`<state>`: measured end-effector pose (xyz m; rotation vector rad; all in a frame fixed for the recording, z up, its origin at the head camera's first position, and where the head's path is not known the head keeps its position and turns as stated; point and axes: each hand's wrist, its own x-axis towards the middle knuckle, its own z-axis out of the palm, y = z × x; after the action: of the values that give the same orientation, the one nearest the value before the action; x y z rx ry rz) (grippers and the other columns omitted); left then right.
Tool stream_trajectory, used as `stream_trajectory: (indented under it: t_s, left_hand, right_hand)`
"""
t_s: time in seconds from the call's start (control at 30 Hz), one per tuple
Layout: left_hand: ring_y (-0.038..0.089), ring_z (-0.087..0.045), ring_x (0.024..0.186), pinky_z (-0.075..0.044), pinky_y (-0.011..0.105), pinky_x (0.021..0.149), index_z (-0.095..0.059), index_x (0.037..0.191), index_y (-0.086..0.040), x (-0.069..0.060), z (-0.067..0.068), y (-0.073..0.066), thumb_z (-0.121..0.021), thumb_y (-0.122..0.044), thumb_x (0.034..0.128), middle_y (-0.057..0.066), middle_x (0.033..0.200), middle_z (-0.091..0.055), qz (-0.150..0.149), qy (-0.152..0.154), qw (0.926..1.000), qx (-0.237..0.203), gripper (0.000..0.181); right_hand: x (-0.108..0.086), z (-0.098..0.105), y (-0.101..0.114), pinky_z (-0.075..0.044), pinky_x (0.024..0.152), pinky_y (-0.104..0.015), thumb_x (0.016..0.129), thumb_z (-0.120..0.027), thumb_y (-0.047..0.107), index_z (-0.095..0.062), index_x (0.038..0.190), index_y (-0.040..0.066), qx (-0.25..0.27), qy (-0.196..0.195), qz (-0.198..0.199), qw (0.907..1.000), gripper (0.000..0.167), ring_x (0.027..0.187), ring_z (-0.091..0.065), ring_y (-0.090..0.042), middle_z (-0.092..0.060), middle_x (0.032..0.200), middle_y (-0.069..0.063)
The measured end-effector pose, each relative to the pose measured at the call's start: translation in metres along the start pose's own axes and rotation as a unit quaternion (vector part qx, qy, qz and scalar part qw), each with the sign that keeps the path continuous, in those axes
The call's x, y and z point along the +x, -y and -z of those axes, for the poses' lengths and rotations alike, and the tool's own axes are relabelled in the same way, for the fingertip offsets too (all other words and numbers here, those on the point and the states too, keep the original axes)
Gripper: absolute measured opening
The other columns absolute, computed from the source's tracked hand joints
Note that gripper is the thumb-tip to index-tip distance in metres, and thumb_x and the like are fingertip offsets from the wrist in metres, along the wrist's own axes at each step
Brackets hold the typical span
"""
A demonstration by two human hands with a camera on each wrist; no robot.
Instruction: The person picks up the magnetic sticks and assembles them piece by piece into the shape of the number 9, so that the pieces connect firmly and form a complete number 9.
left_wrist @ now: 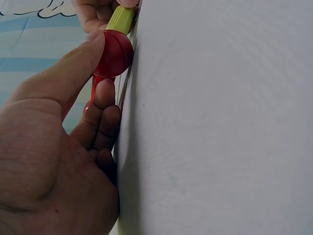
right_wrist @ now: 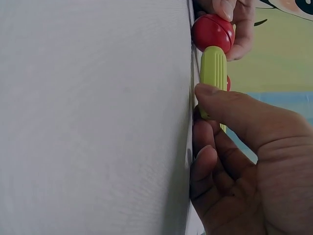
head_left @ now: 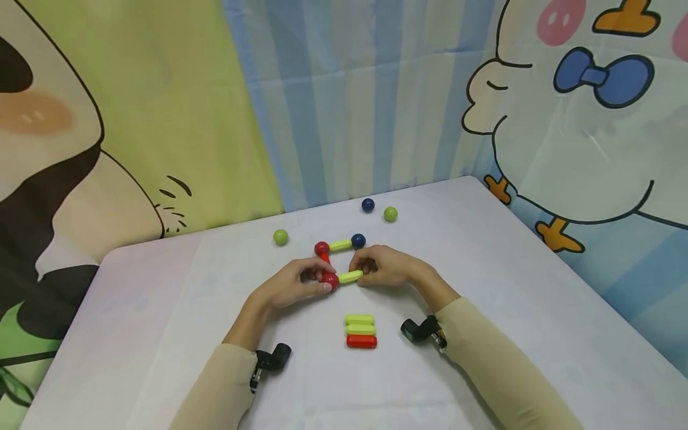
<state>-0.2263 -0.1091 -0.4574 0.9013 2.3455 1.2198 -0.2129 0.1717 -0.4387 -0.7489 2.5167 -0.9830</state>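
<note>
My left hand point(head_left: 287, 285) pinches a red ball point(left_wrist: 116, 54) between thumb and fingers, low over the white table. Out of that ball, toward the right, points a ribbed yellow-green rod point(right_wrist: 213, 68). The rod's other end is pinched by my right hand point(head_left: 388, 266), its thumb on top in the right wrist view. A red rod point(head_left: 325, 258) runs from the held ball to a second red ball point(head_left: 321, 248) farther back. From there another yellow-green rod point(head_left: 340, 245) leads to a dark blue ball point(head_left: 358, 240). My left fingers partly cover the red rod.
Nearer me lie two yellow-green rods point(head_left: 359, 329) and a red rod point(head_left: 362, 341), side by side. Loose balls stand toward the back: a green one point(head_left: 280, 237) at left, a blue one point(head_left: 368, 205) and another green one point(head_left: 390, 214). Printed cloth point(head_left: 344, 119) hangs behind the table.
</note>
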Motion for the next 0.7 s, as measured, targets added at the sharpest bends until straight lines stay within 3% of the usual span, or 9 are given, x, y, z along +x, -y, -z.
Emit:
stream_trajectory:
  t_s: [0.47,0.7]
  left_hand:
    - [0.022,-0.055,0.098,-0.044,0.038,0.09,-0.071,0.118,-0.025,0.0038,-0.0019,-0.0011,-0.079,-0.025,0.0911,0.0,0.098,-0.061,0.008,0.006,0.9999,0.007,0.029]
    - [0.021,-0.053,0.095,-0.044,0.038,0.084,-0.071,0.113,-0.026,0.0043,-0.0034,-0.0045,-0.082,-0.031,0.0886,0.001,0.095,-0.059,0.012,-0.015,0.9993,0.031,0.026]
  right_hand:
    - [-0.0035,-0.0002,-0.0045,-0.049,0.085,-0.031,0.093,-0.077,0.016,-0.07,0.11,0.017,0.031,0.001,0.005,0.9995,0.019,0.092,-0.059,-0.017,-0.065,0.097,0.004]
    - [-0.0015,-0.0018,-0.009,-0.049,0.085,-0.03,0.093,-0.077,0.017,-0.07,0.109,0.018,0.043,-0.003,0.014,0.9989,0.017,0.091,-0.059,-0.016,-0.065,0.097,0.004]
